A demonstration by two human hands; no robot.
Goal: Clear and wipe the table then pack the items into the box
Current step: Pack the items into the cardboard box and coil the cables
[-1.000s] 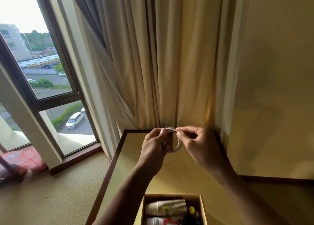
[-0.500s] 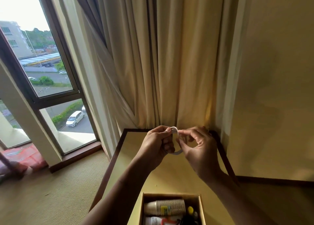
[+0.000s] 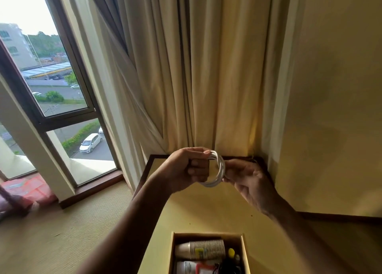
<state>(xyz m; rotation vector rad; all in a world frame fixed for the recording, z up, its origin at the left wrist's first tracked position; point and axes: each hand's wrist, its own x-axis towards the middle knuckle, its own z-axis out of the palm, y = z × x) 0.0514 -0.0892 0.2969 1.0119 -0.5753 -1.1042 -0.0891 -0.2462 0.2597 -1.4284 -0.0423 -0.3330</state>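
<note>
A white cable (image 3: 219,171) wound into a small coil hangs in the air above the far end of the table (image 3: 206,209). My left hand (image 3: 187,167) grips the coil's left side with curled fingers. My right hand (image 3: 247,177) pinches the coil's right side. Below the hands, at the near edge of the view, stands an open cardboard box (image 3: 172,251). Inside it lie a stack of paper cups (image 3: 201,249) on its side, a white and red item and some dark things.
The table stands in a corner, with cream curtains (image 3: 196,77) behind it and a wall (image 3: 334,108) on the right. A tall window (image 3: 51,87) is at the left. Carpet (image 3: 62,236) covers the floor left of the table.
The hands have drawn slightly apart and the coil now faces more sideways. My right hand has shifted from the coil's top to its right side. The view has tilted a little.
</note>
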